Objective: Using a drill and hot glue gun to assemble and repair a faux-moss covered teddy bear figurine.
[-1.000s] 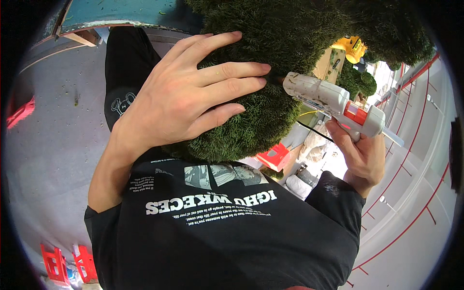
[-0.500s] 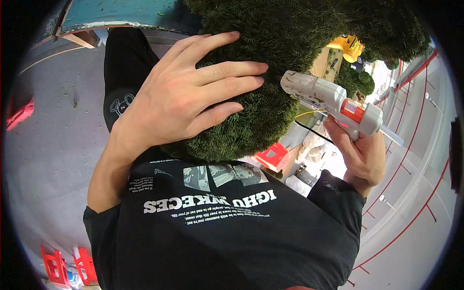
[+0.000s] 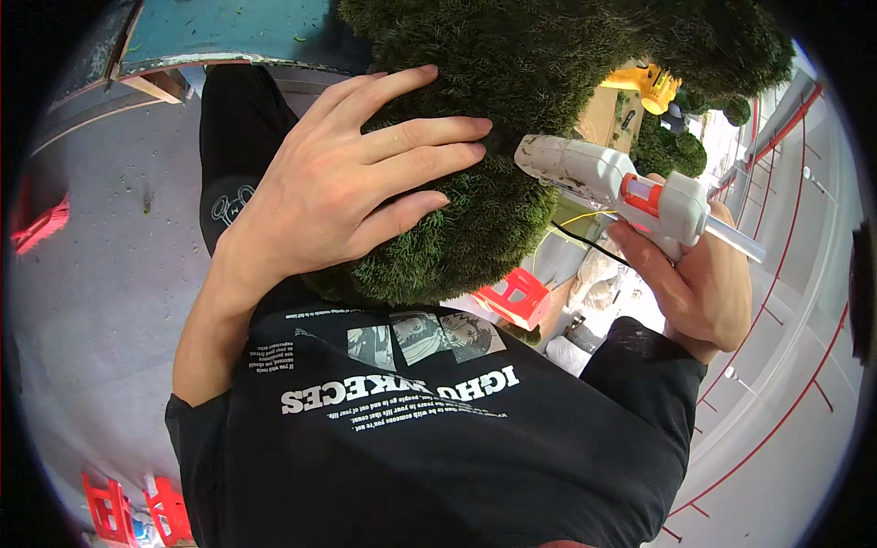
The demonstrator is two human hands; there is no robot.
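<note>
A dense clump of green artificial foliage (image 3: 457,247) fills the upper middle, close against my shirt front. My left hand (image 3: 352,173) lies flat on its left side with fingers spread, pressing lightly into the leaves. On the right, my right hand (image 3: 708,283) grips a white-and-orange hot glue gun (image 3: 585,169) by its handle. Its stained front end points left and touches or nearly touches the foliage; the nozzle tip cannot be made out clearly. A translucent glue stick (image 3: 735,240) pokes out of the gun's rear. My trigger finger is mostly hidden.
A teal tabletop (image 3: 228,32) lies at upper left. Beyond the foliage are a yellow tool (image 3: 650,87) and smaller green clumps (image 3: 671,151). Red stools stand below centre (image 3: 516,297) and at lower left (image 3: 110,507). A black cord (image 3: 585,239) runs near the gun.
The glue gun has shifted slightly left, its front end further over the foliage. My right hand shows a little further right and more from its back. My left hand stays spread on the leaves.
</note>
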